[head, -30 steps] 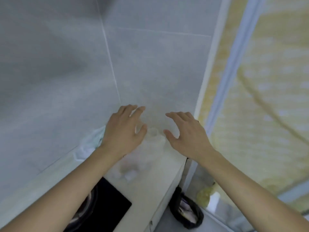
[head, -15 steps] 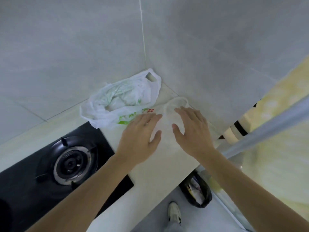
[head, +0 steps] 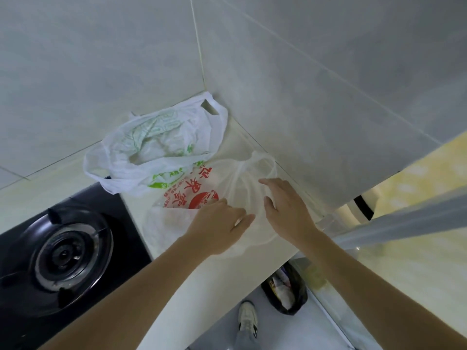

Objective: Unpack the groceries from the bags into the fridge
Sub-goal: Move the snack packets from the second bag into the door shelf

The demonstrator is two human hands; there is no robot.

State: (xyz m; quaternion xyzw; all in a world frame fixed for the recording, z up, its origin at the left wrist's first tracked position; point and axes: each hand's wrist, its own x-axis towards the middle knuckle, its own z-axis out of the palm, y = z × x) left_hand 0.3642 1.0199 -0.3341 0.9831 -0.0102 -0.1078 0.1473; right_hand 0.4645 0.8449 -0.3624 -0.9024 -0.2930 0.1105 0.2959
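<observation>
A clear plastic bag with red print (head: 192, 195) lies on the pale countertop (head: 131, 253) near the wall corner, its knotted handles (head: 252, 165) toward the wall. My left hand (head: 217, 228) hovers over the bag's near side with fingers straight. My right hand (head: 285, 210) reaches over the bag's right side, fingers relaxed and spread. Behind it a white bag with green print (head: 156, 147) lies slumped and open in the corner. What the bags hold is hidden.
A black gas hob (head: 63, 251) with a round burner fills the left of the counter. Grey tiled walls (head: 303, 97) meet behind the bags. On the floor below stand a black-lined bin (head: 285, 291) and my shoe (head: 247, 319). A yellow surface (head: 417, 223) is at right.
The view has tilted down from the wall to the counter. Both hands have moved over the red-printed bag, which now shows more fully.
</observation>
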